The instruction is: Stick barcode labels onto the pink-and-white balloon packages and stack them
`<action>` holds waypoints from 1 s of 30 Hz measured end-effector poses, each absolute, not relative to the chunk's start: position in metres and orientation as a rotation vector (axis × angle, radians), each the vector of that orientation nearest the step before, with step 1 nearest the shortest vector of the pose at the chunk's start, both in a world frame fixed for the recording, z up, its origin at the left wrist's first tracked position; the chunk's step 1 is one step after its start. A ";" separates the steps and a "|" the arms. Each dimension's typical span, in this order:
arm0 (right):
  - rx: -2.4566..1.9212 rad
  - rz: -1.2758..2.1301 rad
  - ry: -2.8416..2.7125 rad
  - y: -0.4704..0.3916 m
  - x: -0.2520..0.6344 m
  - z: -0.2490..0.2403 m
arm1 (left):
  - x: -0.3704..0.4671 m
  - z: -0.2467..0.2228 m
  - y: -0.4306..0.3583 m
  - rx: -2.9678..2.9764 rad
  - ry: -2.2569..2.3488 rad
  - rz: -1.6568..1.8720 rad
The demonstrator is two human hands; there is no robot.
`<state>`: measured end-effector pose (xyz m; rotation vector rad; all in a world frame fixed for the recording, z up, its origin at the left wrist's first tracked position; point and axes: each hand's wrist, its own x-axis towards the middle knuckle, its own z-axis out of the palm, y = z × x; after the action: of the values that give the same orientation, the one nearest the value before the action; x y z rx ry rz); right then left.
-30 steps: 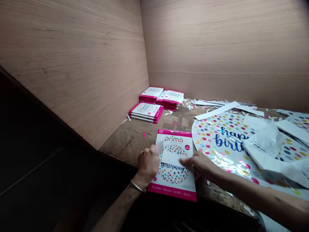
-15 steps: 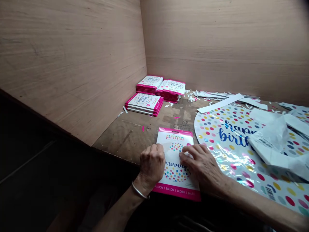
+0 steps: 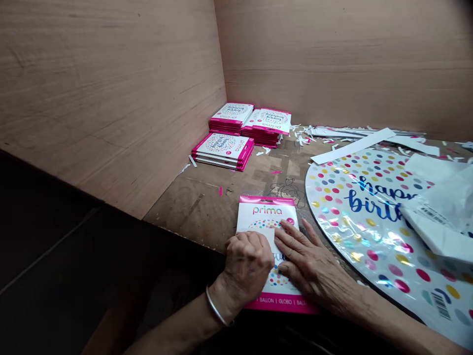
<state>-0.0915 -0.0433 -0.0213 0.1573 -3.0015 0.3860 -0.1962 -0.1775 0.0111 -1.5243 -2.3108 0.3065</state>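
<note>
A flat white balloon packet (image 3: 254, 211) with pink bands, coloured dots and "prima" lettering lies at the table's front edge. Over its left and middle part rests my left hand (image 3: 248, 266), closed like a fist, a bracelet on the wrist. A plain white slip (image 3: 270, 233) shows beside those knuckles and covers some of the print; what the fingers hold is hidden. My right hand (image 3: 314, 264) lies flat with fingers spread on the packet's right side, pressing it down.
Stacks of similar packets (image 3: 225, 143) stand in the corner by the wooden walls. At right lies a large round dotted "happy birthday" balloon (image 3: 343, 217), with clear plastic and white card (image 3: 439, 241) on it. White strips (image 3: 354, 145) and paper scraps litter the back.
My left hand has moved right across the packet, closer to my right hand. The right hand has flattened and spread its fingers. The view has shifted slightly.
</note>
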 end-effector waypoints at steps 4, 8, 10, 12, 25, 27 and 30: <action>0.142 0.381 -3.022 -0.044 -0.092 -0.022 | -0.196 0.010 -0.176 -1.599 -2.379 0.262; 0.092 0.433 -3.022 -0.045 -0.093 -0.019 | -0.200 0.008 -0.187 -1.605 -2.426 -0.092; 0.071 0.470 -3.013 -0.046 -0.094 -0.017 | -0.203 0.006 -0.198 -1.615 -2.428 -0.289; 0.063 0.496 -3.004 -0.047 -0.094 -0.017 | -0.205 0.003 -0.211 -1.632 -2.409 -0.442; 0.118 0.502 -2.993 -0.044 -0.093 -0.018 | -0.217 -0.016 -0.245 -1.995 -2.380 -0.826; 0.121 0.501 -3.010 -0.044 -0.094 -0.018 | -0.216 -0.020 -0.245 -1.997 -2.354 -0.862; 0.141 0.498 -3.019 -0.041 -0.094 -0.016 | -0.212 -0.024 -0.240 -1.980 -2.282 -0.892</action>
<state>-0.0943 -0.0414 -0.0164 0.1410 -3.0195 0.4981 -0.2119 -0.2402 -0.0244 -1.9796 -2.2819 -0.8917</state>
